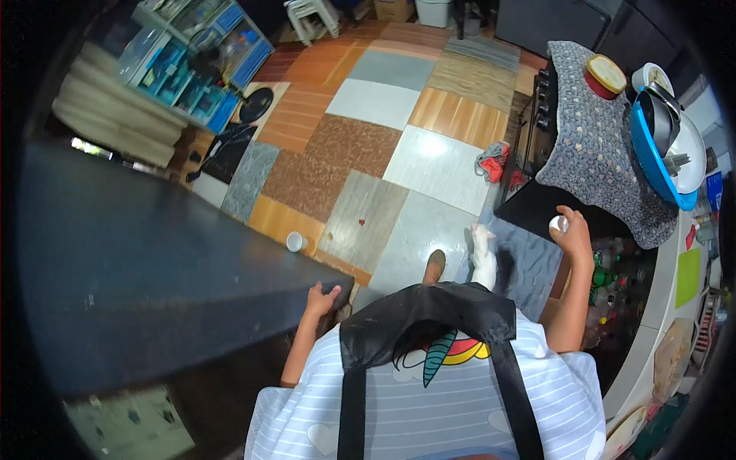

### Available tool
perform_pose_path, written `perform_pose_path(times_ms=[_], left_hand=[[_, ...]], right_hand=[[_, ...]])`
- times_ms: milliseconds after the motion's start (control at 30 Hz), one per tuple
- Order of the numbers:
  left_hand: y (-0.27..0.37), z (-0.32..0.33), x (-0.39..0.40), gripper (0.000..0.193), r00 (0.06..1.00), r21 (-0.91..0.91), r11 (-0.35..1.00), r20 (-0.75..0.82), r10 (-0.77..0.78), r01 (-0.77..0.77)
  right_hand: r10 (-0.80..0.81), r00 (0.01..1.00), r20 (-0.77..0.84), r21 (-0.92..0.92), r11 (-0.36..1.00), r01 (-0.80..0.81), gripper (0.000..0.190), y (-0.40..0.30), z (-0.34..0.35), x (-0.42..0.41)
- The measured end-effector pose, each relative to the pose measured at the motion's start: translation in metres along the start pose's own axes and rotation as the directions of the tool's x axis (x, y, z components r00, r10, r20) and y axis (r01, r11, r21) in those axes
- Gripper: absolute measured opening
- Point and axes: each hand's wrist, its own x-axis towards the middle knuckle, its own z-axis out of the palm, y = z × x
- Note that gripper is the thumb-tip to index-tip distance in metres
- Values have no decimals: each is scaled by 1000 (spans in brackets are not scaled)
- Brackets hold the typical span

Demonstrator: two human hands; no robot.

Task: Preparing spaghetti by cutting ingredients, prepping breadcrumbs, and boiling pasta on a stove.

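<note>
My right hand (574, 234) is raised beside the stove, its fingers curled around a small white rounded object (558, 223). What that object is cannot be made out, since the fingers cover part of it. My left hand (323, 300) is at the near corner of a large dark grey panel (172, 264), thumb and fingers apart and nothing seen in them. Whether it touches the panel's edge is unclear. Between my hands, a white cat (483, 259) stands on the floor next to my foot (436, 265).
A stove (543, 115) under a knitted cloth (592, 138) stands right, with a blue basin (650, 149) of cookware on it. Several bottles (609, 282) lie below the counter (632, 351). A white cup (296, 242) and a crumpled rag (493, 162) are on the patchwork floor (356, 138).
</note>
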Motion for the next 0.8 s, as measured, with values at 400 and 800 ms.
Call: perform_pose_path(times_ms=[400, 800], left_hand=[[50, 10, 248, 60, 977, 294, 955, 212, -24, -40], [405, -102, 551, 63, 864, 517, 705, 167, 474, -486]], right_hand=[[9, 996, 89, -20, 1000, -7, 44, -76, 22, 251], [212, 975, 73, -8, 977, -212, 43, -31, 140, 436]])
